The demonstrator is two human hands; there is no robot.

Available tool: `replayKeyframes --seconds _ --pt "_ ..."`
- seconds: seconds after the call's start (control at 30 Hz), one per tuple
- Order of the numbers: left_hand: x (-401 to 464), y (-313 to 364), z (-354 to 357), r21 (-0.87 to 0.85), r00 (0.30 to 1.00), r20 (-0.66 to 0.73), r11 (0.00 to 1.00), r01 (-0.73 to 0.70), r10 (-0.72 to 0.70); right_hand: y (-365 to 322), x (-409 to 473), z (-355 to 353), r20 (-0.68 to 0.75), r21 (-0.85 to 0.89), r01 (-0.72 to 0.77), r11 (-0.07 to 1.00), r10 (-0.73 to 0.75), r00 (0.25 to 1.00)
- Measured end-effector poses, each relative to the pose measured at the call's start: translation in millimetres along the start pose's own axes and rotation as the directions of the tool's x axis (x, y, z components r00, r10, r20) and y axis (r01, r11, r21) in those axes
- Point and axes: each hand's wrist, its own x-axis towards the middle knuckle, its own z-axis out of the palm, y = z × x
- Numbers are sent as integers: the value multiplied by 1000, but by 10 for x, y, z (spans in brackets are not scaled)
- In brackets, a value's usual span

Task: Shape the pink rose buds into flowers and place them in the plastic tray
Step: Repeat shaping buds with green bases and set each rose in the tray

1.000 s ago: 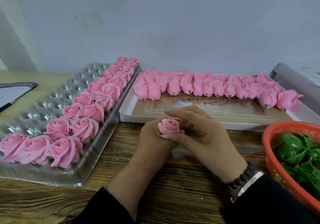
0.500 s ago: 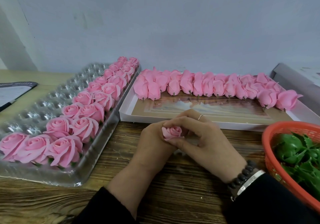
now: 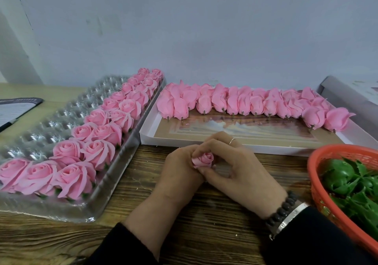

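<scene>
Both hands grip one rose bud (image 3: 203,160): left hand (image 3: 180,174) cups it, right hand (image 3: 235,168) pinches petals between fingertips. Squeezing harder could tear them (they look delicate) before reaching the tray (image 3: 67,213).

Red basket (image 3: 319,185) of green leaf pieces (image 3: 351,185) at right — dark clipboard (image 3: 14,109) far left, wooden table (image 3: 204,219) beneath.

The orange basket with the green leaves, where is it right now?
In the head view the orange basket sits at the right edge on the wooden table, just right of the right hand and in front of the white box of buds.
</scene>
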Motion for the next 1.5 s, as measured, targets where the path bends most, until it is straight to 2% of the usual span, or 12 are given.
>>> replayKeyframes --seconds 0.4,0.67,0.8,0.9,1.0,1.1,1.17,1.3,1.5 --pt "-17 8 25 -115 1000 21 993 13 -10 31 4 -4 -20 52 -45 998 46 999" --pt "-32 6 35 -97 999 33 995 5 -2 63 3 -19 -42 93 -90 992 94 995" --pt "-39 17 35 -87 999 44 996 -28 32 72 6 -1 -85 102 -105 989 114 990" --pt "-34 12 56 -111 998 -5 992 -67 67 92 12 19 -140 110 -119 987 134 981" --pt "-14 -2 73 -23 986 -134 995 -100 96 147 19 15 -189 149 -162 975 189 964" --pt "-20 30 74 137 955 -214 974 -177 204 160 15 1 -183 255 -214 943 265 947" --pt "-37 40 82 205 937 -214 951 -233 276 152 16 -6 -171 340 -225 913 295 940" --pt "-51 69 79 269 915 -208 920 -286 346 142 25 -1 -160 395 -247 885 331 930" --pt "-68 107 66 295 932 -152 915 -275 328 108 38 -6 -131 436 -272 858 360 924"
